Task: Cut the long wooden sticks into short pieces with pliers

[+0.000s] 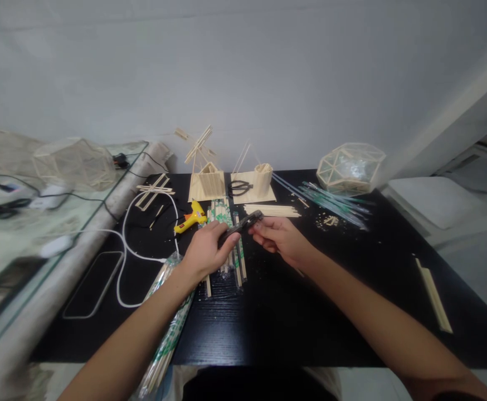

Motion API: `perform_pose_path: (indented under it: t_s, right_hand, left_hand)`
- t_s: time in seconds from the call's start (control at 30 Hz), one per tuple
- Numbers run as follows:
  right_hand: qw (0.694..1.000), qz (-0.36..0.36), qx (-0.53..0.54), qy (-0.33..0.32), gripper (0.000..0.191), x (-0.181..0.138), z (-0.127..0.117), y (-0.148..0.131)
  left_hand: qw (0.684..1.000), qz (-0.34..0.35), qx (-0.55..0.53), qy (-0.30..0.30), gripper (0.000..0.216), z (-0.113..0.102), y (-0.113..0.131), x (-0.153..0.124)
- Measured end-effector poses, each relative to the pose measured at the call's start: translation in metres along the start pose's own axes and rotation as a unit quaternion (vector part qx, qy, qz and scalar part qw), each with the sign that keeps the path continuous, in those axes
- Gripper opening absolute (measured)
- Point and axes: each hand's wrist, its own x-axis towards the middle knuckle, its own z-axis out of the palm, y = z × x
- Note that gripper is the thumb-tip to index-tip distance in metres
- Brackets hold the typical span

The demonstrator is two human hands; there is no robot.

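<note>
A black wood-grain table [331, 334] stretches before me, with a faceted, clear-panelled frame of pale sticks [350, 167] at its far right. Near the back centre stand two pale stick structures on flat boards, a triangular tower [212, 184] and a rounded tower [262, 182]. A long plastic-wrapped bundle of pale sticks with green print [169, 337] lies beneath my left forearm. At centre, my left hand [208, 248] grips the handle end of a dark, slim, pliers-like tool [243, 224], held over the middle of the table in front of the towers. My right hand [279, 236] is at the tool's head, fingers curled; I cannot tell what they pinch. Left of the tool lies a yellow-and-orange plastic glue gun [191, 218], and to its right, small pale wood scraps [331, 221] dot the tabletop
</note>
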Motion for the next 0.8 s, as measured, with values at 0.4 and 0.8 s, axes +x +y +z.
perform_pose_path:
  t_s: [0.4,0.8]
  right_hand:
    - [1.0,0.009,-0.006,0.026,0.035,0.004,-0.001,0.002]
    - [0.986,-0.072,-0.148,0.018,0.053,0.003,-0.013,-0.007]
  left_hand:
    - [0.999,-0.046,0.015,-0.018,0.051,0.003,0.001,0.002]
    - [0.997,-0.061,0.007,-0.046,0.055,0.005,0.0,0.003]
